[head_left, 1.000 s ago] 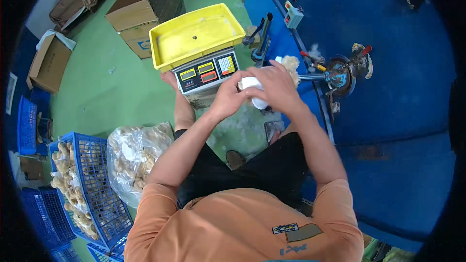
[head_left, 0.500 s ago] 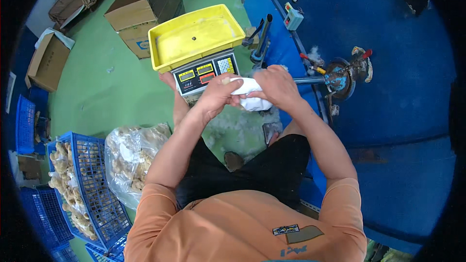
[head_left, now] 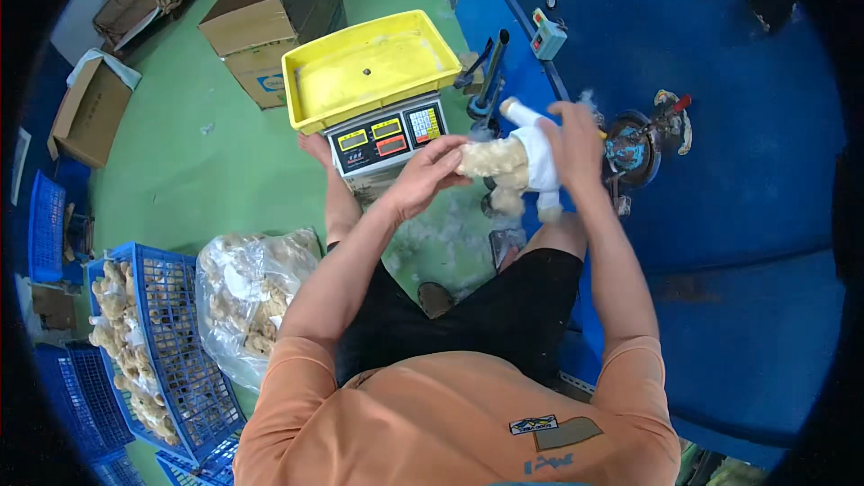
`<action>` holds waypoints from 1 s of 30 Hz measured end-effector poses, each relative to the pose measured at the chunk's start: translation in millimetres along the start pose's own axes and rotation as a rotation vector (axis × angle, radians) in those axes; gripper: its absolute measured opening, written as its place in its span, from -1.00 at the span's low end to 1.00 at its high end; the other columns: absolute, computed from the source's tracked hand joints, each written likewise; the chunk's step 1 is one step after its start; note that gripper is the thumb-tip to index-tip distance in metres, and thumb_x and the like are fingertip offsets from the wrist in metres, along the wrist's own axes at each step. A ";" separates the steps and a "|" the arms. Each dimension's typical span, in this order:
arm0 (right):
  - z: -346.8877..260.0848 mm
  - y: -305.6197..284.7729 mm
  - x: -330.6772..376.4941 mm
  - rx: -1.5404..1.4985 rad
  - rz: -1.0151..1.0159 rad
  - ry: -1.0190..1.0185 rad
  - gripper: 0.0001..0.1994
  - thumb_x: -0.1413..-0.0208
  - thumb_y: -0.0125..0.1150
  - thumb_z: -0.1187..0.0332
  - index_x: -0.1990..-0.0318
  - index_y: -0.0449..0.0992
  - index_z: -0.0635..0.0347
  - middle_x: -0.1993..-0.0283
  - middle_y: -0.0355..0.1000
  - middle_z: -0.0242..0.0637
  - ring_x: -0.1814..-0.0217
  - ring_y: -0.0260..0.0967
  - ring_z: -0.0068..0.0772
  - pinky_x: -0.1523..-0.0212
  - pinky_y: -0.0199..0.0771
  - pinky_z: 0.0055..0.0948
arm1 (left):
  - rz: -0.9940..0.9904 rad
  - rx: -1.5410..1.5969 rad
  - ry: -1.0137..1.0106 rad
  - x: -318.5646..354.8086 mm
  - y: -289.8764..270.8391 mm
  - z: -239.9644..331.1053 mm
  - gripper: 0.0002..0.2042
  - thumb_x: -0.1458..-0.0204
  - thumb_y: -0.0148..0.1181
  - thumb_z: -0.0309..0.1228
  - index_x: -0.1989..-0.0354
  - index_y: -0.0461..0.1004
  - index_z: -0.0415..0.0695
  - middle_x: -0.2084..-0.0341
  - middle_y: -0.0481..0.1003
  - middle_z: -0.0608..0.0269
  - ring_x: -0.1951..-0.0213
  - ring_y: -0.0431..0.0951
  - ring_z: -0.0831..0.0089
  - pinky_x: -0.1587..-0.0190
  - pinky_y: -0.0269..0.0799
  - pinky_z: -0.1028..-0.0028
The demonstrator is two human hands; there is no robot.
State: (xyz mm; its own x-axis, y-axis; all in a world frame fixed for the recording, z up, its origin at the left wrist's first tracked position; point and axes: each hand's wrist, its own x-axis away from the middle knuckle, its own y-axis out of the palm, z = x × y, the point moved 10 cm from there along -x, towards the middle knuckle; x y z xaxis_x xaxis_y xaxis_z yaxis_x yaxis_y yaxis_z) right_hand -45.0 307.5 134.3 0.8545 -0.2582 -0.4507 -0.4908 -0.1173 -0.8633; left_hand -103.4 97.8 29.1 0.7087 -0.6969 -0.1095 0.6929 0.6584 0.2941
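Note:
A small plush toy (head_left: 513, 165), tan with a white shirt, is held out in front of me between both hands. My left hand (head_left: 425, 177) grips its tan end, and my right hand (head_left: 572, 142) holds its white part from the right. The toy hangs just right of a weighing scale (head_left: 387, 137) whose yellow tray (head_left: 371, 67) holds nothing. A round metal nozzle fitting (head_left: 630, 146) on the blue machine sits just beyond my right hand.
A clear bag of tan plush pieces (head_left: 252, 292) and a blue crate (head_left: 148, 346) full of them stand at my left. Open cardboard boxes (head_left: 270, 22) lie on the green floor behind the scale. The blue machine body (head_left: 720, 216) fills the right side.
Both hands have moved right and apart, away from the scale's panel. The toy, bunched between them before, is now stretched out and closer to the nozzle fitting.

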 end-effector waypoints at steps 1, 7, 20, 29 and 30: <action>-39.9 3.0 8.6 -0.144 0.045 -0.137 -0.72 -0.13 0.24 0.14 0.29 0.46 0.20 0.30 0.49 -0.22 0.16 0.41 -0.04 0.06 0.36 -0.14 | 0.036 0.127 -0.024 2.2 -4.1 -11.7 -0.66 -0.40 -0.12 -0.18 -0.12 0.41 -0.13 0.06 0.45 0.18 0.19 0.50 0.46 0.09 0.47 0.48; -48.2 9.5 27.7 0.006 -0.079 -0.585 -0.69 0.02 0.35 0.10 0.27 0.44 0.07 0.32 0.46 -0.31 0.19 0.40 -0.14 0.01 0.36 -0.24 | 0.195 0.224 0.075 1.3 20.8 1.1 -0.67 -0.41 -0.13 -0.14 -0.09 0.38 -0.11 0.21 0.46 0.23 0.39 0.46 0.50 0.35 0.40 0.56; -97.8 29.9 22.8 0.019 -0.273 -0.585 -0.66 0.04 0.36 0.10 0.27 0.43 0.10 0.32 0.46 -0.25 0.18 0.44 -0.13 0.03 0.38 -0.21 | 0.307 0.561 -0.071 4.8 14.8 2.3 -0.64 -0.38 -0.11 -0.05 0.04 0.40 -0.09 0.45 0.46 0.31 0.69 0.24 0.64 0.69 0.07 0.64; -145.4 48.4 19.2 -0.104 -0.213 -0.453 -0.63 -0.17 0.16 -0.01 0.27 0.50 0.16 0.28 0.55 -0.14 0.28 0.46 -0.03 0.17 0.39 -0.12 | 0.200 0.907 0.002 10.0 -26.1 -4.7 -0.64 -0.38 -0.07 -0.12 -0.09 0.40 -0.16 0.37 0.53 0.27 0.54 0.40 0.61 0.56 0.32 0.64; -146.2 46.1 16.6 -0.101 -0.210 -0.448 -0.63 -0.17 0.16 -0.01 0.27 0.50 0.16 0.28 0.55 -0.14 0.28 0.46 -0.03 0.17 0.39 -0.12 | 0.329 0.672 0.055 12.4 -32.5 15.4 -0.63 -0.38 -0.06 -0.14 -0.12 0.39 -0.17 0.36 0.53 0.27 0.52 0.41 0.59 0.52 0.35 0.63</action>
State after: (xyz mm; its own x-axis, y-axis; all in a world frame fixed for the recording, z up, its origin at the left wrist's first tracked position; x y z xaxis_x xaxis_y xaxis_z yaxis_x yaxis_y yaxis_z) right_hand -78.3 157.5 120.3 0.9147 0.2150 -0.3421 -0.2957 -0.2208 -0.9294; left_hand -119.1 63.4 32.8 0.8833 -0.4670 0.0420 0.2260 0.5024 0.8346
